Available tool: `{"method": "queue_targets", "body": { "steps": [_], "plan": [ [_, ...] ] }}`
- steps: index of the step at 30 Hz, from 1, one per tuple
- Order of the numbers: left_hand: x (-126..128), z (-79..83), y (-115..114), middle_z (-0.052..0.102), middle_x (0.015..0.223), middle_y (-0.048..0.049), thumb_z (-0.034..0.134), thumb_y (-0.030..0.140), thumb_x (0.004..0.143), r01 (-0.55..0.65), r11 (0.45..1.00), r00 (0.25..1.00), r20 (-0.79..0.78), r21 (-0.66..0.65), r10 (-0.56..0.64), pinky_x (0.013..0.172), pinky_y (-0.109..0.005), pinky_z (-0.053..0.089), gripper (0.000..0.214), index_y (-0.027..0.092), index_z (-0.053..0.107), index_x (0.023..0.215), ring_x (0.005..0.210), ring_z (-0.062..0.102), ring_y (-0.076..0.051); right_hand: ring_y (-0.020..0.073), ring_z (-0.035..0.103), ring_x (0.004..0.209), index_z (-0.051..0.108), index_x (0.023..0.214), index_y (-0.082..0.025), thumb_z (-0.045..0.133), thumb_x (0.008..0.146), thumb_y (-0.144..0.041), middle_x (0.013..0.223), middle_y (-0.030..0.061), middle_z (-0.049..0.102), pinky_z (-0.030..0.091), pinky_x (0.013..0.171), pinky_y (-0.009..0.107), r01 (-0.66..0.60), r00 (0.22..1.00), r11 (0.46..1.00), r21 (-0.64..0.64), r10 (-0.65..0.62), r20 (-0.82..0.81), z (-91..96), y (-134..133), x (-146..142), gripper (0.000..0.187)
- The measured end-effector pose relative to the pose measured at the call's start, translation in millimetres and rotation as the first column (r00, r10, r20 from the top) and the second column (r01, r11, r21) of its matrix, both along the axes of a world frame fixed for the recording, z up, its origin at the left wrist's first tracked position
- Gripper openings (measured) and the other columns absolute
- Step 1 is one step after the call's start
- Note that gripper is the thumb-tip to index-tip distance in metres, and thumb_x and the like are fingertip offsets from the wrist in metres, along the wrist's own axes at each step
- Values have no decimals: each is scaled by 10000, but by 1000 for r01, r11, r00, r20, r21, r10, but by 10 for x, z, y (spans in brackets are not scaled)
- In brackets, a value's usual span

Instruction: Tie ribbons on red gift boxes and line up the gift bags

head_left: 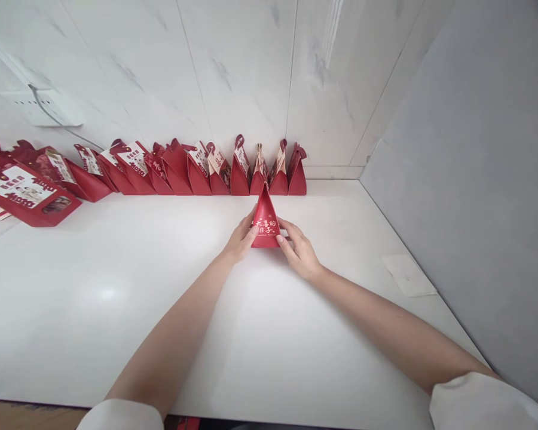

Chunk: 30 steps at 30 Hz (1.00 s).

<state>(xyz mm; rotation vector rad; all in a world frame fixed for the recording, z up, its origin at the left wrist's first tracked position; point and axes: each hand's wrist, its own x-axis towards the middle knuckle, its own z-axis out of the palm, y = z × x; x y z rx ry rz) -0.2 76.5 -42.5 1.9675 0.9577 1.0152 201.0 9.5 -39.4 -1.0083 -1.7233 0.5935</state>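
A red triangular gift box (pixel 265 230) with pale lettering stands upright over the white tabletop, its narrow peak toward the back. My left hand (pixel 242 236) grips its left side, and my right hand (pixel 299 246) grips its right side with the thumb near the lower front corner. Both sets of fingers are partly hidden behind the box. Just behind it, a row of similar red gift boxes (pixel 240 176) lines the wall, several with ribbon loops and white or cream printed panels.
More red gift boxes (pixel 27 194) crowd the left end, one lying tilted forward. A white paper-like square (pixel 410 276) lies at the right edge of the table (pixel 116 334). A marbled wall (pixel 242 71) closes the back, and a grey panel (pixel 484 149) the right. A cable (pixel 56 119) hangs from a socket.
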Motion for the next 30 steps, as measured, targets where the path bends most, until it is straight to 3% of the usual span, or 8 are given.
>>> {"method": "queue_targets", "body": {
  "steps": [16, 21, 24, 27, 30],
  "plan": [
    [38, 37, -18, 433, 1536, -98, 465, 565, 938, 22, 997, 992, 122, -78, -12, 1098, -429, 409, 695, 226, 334, 1530, 1337, 494, -303, 256, 595, 1168, 497, 1355, -276, 473, 985, -469, 1318, 107, 572, 572, 871, 411, -16, 997, 998, -58, 12, -71, -13, 27, -3, 418],
    [56, 64, -46, 562, 1430, -90, 454, 599, 929, 85, 956, 958, 288, -281, 0, 1104, -425, 407, 630, 203, 520, 1414, 1302, 538, -303, 277, 491, 1320, 425, 1425, -262, 492, 970, -494, 1445, 121, 491, 452, 1069, 484, 55, 996, 998, -26, -57, -76, -15, 33, -5, 516],
    [54, 58, -8, 687, 1247, -115, 496, 611, 896, 134, 917, 920, 392, -376, 27, 1055, -435, 445, 594, 145, 656, 1227, 1193, 617, -319, 290, 378, 1424, 289, 1514, -240, 528, 943, -521, 1560, 121, 369, 334, 1164, 506, 162, 972, 981, -108, -178, -153, -28, 67, 8, 680],
    [46, 24, 51, 707, 1205, -82, 683, 517, 790, 20, 939, 929, 353, -344, 110, 1068, -445, 425, 564, 182, 622, 1240, 1173, 622, -312, 291, 509, 1321, 286, 1513, -238, 555, 916, -552, 1472, 108, 503, 405, 1110, 482, 124, 962, 957, -262, -181, -204, -30, 103, 28, 726],
    [47, -6, 57, 661, 1293, -61, 580, 596, 853, -104, 950, 930, 310, -294, 198, 1137, -447, 351, 586, 230, 568, 1309, 1286, 541, -298, 280, 607, 1185, 357, 1464, -251, 557, 911, -550, 1338, 79, 623, 469, 1031, 455, 84, 972, 946, -314, -147, -183, -29, 121, 42, 660]
  ]
}}
